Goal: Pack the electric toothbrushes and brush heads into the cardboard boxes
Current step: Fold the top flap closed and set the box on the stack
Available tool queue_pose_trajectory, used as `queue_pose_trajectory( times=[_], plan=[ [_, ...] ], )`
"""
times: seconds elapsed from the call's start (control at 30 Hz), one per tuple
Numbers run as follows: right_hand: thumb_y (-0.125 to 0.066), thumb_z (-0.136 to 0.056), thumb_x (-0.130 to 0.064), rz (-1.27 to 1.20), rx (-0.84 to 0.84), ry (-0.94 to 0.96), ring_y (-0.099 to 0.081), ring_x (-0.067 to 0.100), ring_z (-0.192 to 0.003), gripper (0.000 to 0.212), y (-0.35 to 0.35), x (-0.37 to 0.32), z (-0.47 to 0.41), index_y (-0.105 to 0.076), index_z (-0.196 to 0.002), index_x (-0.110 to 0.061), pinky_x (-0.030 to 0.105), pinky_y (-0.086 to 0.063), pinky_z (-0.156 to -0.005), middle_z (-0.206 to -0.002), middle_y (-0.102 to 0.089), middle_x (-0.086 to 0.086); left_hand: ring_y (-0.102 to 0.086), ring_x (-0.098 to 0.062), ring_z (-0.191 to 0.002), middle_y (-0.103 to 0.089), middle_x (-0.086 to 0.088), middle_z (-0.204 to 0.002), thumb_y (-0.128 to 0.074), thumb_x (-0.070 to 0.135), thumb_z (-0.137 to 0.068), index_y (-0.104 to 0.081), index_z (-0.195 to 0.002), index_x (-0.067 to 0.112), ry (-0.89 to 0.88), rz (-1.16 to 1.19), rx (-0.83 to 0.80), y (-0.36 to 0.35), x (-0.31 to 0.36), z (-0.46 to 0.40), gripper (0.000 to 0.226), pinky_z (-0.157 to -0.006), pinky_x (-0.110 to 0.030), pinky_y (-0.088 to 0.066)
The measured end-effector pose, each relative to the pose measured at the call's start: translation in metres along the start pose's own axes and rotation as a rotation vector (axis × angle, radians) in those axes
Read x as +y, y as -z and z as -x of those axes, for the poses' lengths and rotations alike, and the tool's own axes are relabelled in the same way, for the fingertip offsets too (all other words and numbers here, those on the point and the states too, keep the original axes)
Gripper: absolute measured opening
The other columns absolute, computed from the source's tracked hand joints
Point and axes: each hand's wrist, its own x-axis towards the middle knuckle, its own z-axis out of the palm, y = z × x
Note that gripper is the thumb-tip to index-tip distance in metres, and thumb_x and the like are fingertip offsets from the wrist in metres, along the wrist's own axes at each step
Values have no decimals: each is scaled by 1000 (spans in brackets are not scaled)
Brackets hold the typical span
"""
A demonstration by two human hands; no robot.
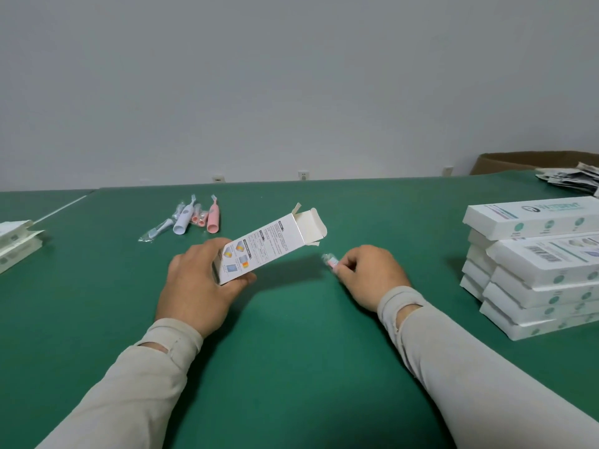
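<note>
My left hand (197, 286) grips the near end of a white printed cardboard box (259, 246), which tilts up and away with its far end flaps open. My right hand (369, 277) pinches a small wrapped pink brush head (331, 261), a short way right of the box's open end. Farther back on the green table (291, 351) lie a pink toothbrush (213, 217), a white toothbrush (183, 220) and several wrapped brush heads (158, 229), some pink ones (198, 218) between the two handles.
A stack of closed white boxes (538, 267) stands at the right. Flat folded boxes (16, 244) lie at the left edge. A pile of leaflets (570, 179) and a brown carton (531, 162) sit at the far right. A wall runs behind the table.
</note>
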Motion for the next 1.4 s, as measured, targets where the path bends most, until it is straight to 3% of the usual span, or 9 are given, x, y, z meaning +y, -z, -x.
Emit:
queue_pose_trajectory(
  times=[0.13,0.27,0.43,0.57,0.7,0.87,1.0,1.1,1.4],
  plan=[
    [-63,-88,-24,109,-142,-37,-68,26,-79,18,18,0,6,-64,-73,-16,34,-58,-75,-80,-71,2,-43,-19,-101,-53,19,-94,-81,44,-71,-51,-103,52,8,8,-8,0,3,0,45,-83,-30,-32],
    [-60,-89,-24,142,-179,51,-64,25,-86,4,24,3,15,-56,-88,-23,39,-56,-84,-90,-67,-1,-43,-19,-101,-54,16,-95,-81,44,-71,-53,-106,49,8,2,-14,0,4,2,45,-84,-29,-32],
    [-57,-91,-24,-86,-110,126,-59,19,-83,39,17,6,20,-54,-130,-31,31,-50,-85,-89,-60,-9,-46,-21,-102,-57,13,-97,-82,44,-71,-54,-107,48,8,8,-16,1,4,2,45,-84,-28,-31],
    [-59,-85,-10,-416,35,137,-65,19,-65,24,18,6,24,-62,-91,-33,26,-52,-66,-78,-58,-7,-47,-22,-100,-57,13,-96,-81,45,-70,-54,-108,47,-5,3,-13,1,4,2,46,-85,-28,-30],
    [-62,-87,-16,-330,89,206,-57,2,-64,15,16,3,25,-65,-90,-30,13,-43,-64,-96,-58,-11,-48,-21,-100,-58,14,-97,-80,47,-70,-55,-107,47,-2,17,-17,1,3,1,45,-85,-27,-30],
    [-64,-86,-18,-303,92,255,-56,-6,-60,17,11,1,25,-63,-84,-35,7,-40,-64,-75,-64,-17,-50,-21,-100,-59,15,-97,-79,48,-70,-55,-107,48,-12,23,-25,1,4,1,44,-84,-26,-30],
    [-64,-90,-7,-793,261,262,-65,16,-63,29,22,-5,26,-58,-95,-34,35,-57,-70,-74,-64,-1,-49,-21,-101,-59,16,-98,-77,50,-68,-53,-105,50,-27,35,-34,2,4,1,44,-84,-27,-31],
    [-67,-89,1,-1090,395,279,-71,18,-64,23,30,-12,30,-60,-91,-21,28,-58,-61,-72,-67,1,-46,-18,-101,-57,19,-98,-76,51,-68,-53,-106,50,-45,32,-42,2,5,2,45,-83,-25,-29],
    [-77,-84,-5,-1140,508,224,-76,22,-73,19,26,-16,33,-61,-84,-17,32,-61,-68,-76,-73,3,-47,-17,-105,-59,19,-105,-78,48,-70,-56,-111,45,-112,14,-84,2,9,3,47,-86,-28,-32]
  ],
)
